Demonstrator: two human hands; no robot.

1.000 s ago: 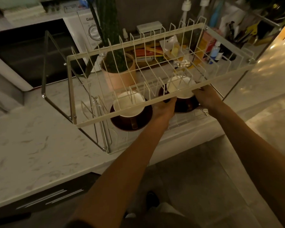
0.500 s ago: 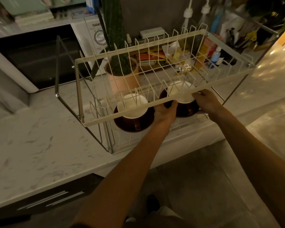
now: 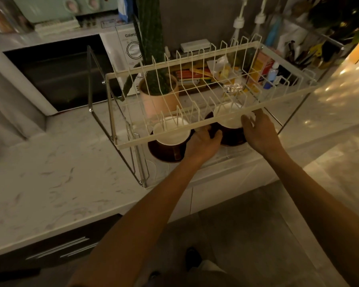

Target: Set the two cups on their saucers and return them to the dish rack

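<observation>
Two white cups sit on dark brown saucers on the lower level of the cream wire dish rack [image 3: 133, 141]. The left cup [image 3: 171, 131] stands on the left saucer [image 3: 162, 152], with nothing touching it. To its right, the right cup [image 3: 230, 124] stands on the right saucer [image 3: 232, 138], partly hidden by the rack's front rail. My left hand [image 3: 203, 141] is between the saucers, fingers curled over the right saucer's left rim. My right hand [image 3: 259, 131] is beside the right cup with fingers spread, holding nothing.
A pink pot with a tall green plant [image 3: 153, 96] stands behind the rack. A white microwave [image 3: 131, 48] is at the back left. Bottles, boxes and utensils crowd the back right. Marble counter [image 3: 60, 172] spreads left, and its edge runs just below the rack.
My right hand has let go of the right saucer and spread its fingers. My left hand has slid slightly back toward the saucer's rim. The view has shifted a little.
</observation>
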